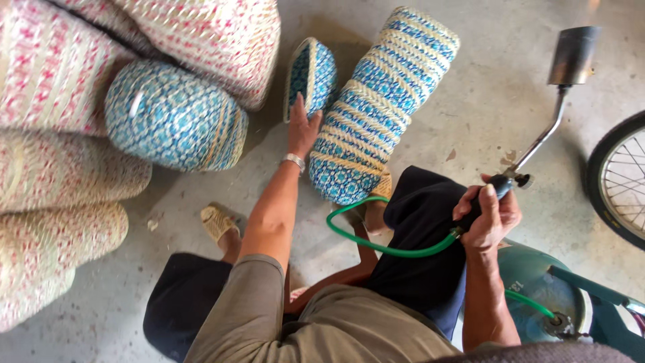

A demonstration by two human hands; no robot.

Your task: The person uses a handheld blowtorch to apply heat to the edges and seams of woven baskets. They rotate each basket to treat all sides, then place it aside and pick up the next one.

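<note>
Two hands work: the left hand [303, 128], fingers spread flat, steadies a small blue woven basket [311, 74] standing on edge; the right hand [488, 216] grips the gas torch [537, 138] handle, nozzle seemingly unlit. Best keep the flame angled away from fingers.

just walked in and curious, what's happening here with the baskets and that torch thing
A seated person reaches the left hand to a small blue woven basket leaning beside a stack of blue baskets on the concrete floor. The right hand grips the handle of a gas torch, nozzle raised, no flame visible. A green hose runs toward a gas cylinder. Pink woven baskets lie piled at left.
</note>
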